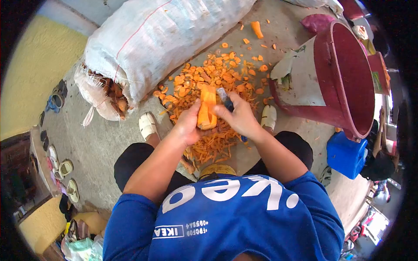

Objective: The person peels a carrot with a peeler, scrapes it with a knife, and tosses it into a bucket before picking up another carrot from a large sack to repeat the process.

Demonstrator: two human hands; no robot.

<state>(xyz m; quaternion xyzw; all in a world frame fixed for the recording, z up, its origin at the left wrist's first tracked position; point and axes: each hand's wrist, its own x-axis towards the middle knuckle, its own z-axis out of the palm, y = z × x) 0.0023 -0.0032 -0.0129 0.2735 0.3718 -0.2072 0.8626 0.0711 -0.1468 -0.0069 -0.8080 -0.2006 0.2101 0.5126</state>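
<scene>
An orange peeled carrot (207, 104), thick and upright in the view, is in my left hand (189, 124), whose fingers wrap round its left side. My right hand (241, 115) is at the carrot's right side, with its thumb against the carrot and its fingers closed round a tool (225, 99) with a dark part and a pale, shiny end. The tool's exact shape is partly hidden by the fingers. Under both hands, a heap of carrot slices and peelings (209, 150) covers the floor between my feet.
A large white woven sack (156, 43) lies at the upper left, with unpeeled carrots (117, 96) at its torn mouth. On the right stand a dark red bin (320, 78) and a blue jug (346, 154). Several shoes (66, 167) lie at the left wall.
</scene>
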